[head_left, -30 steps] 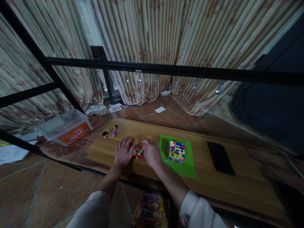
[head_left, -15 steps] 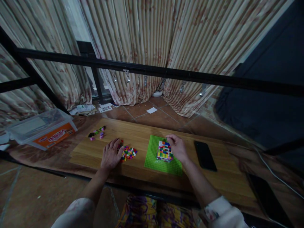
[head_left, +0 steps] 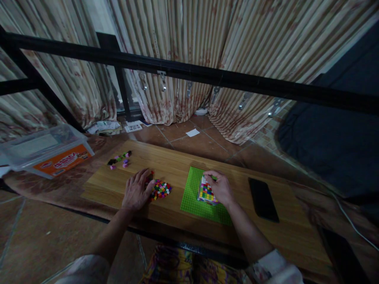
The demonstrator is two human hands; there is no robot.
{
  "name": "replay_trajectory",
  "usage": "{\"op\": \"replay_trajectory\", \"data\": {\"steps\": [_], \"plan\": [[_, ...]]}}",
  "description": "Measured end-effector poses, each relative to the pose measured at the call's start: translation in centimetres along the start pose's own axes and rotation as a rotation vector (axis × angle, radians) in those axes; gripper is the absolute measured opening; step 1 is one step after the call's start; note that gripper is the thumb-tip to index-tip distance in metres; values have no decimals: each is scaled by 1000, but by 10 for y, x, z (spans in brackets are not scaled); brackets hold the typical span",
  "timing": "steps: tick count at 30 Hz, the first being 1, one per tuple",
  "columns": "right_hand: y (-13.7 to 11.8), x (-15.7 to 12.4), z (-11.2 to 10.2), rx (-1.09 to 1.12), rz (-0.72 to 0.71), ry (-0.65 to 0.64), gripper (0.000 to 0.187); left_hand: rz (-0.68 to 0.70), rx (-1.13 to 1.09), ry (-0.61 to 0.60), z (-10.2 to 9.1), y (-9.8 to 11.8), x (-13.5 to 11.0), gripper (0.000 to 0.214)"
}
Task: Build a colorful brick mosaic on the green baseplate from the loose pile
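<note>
A stack of many-coloured building bricks (head_left: 206,192) stands on a green baseplate (head_left: 189,197). Over the stack's back corner, my right hand (head_left: 220,187) has its thumb and forefinger pinched together, and whatever they hold is too small to make out. The hand covers the stack's right side. To the left, a heap of small loose bricks (head_left: 162,190) in many colours lies on the wooden table. My left hand (head_left: 137,190) lies palm down along the heap's left edge with its fingers stretched out, hiding a few of the bricks.
Joined black, green and pink pieces (head_left: 120,157) lie at the table's (head_left: 112,185) far left. A black phone (head_left: 263,199) rests right of the baseplate. A clear plastic box (head_left: 63,154) with an orange label stands at the left. A black rail (head_left: 189,75) crosses behind the table.
My right hand has come down and in over the stack's back corner, hiding more of it. My left hand stays beside the heap. The whole view has shifted slightly.
</note>
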State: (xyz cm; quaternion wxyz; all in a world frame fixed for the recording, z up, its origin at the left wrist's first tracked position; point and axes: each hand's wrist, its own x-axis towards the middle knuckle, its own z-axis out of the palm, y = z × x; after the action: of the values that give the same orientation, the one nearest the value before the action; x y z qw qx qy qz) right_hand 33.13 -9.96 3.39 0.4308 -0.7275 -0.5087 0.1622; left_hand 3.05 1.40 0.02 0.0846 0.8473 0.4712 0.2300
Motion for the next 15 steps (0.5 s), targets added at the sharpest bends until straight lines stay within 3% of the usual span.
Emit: {"op": "replay_trajectory", "data": {"steps": [9, 15], "plan": [[-2, 0, -1, -72, -21, -18, 23, -2, -2, -11, 0, 0, 0, 51], [-10, 3, -5, -150, -111, -33, 20, -15, 0, -9, 0, 1, -1, 51]]}}
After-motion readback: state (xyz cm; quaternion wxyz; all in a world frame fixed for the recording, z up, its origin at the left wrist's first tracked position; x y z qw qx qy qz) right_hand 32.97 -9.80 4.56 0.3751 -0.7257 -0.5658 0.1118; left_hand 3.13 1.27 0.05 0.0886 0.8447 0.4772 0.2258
